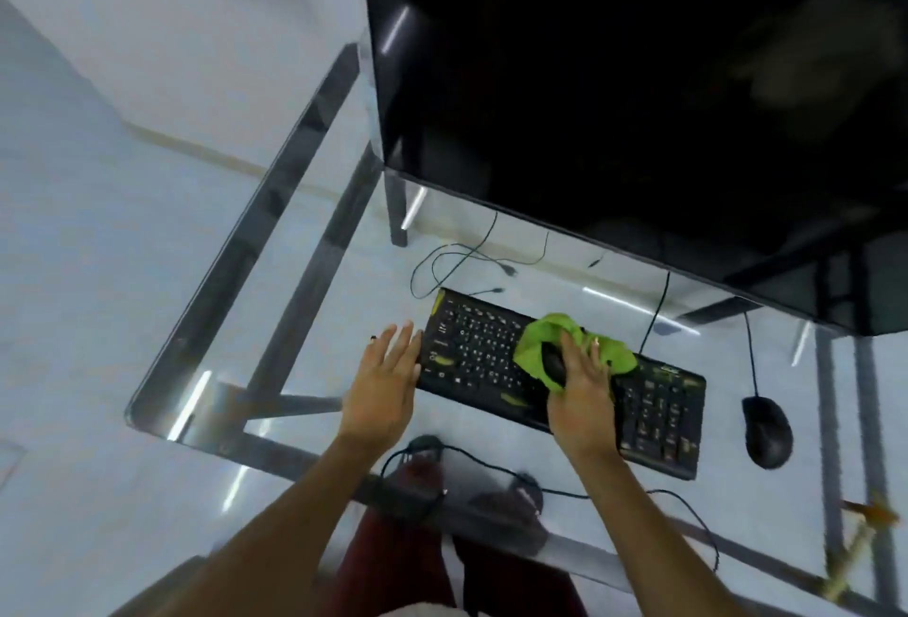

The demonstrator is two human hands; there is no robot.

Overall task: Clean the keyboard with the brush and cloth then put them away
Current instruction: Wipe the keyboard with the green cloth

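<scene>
A black keyboard (476,351) with yellow-green marks lies on a glass desk. My right hand (582,385) presses a bright green cloth (535,338) onto the keyboard's middle, fingers spread over it. A dark rounded object (554,363) sits in the cloth under my thumb; I cannot tell if it is the brush. My left hand (385,375) lies flat with fingers apart, its fingertips at the keyboard's left edge, holding nothing.
A large black monitor (638,75) looms over the back of the glass desk (196,395). A black mouse (766,429) lies to the right of the keyboard. Thin cables (457,257) trail behind the keyboard. My legs and floor cables show through the glass.
</scene>
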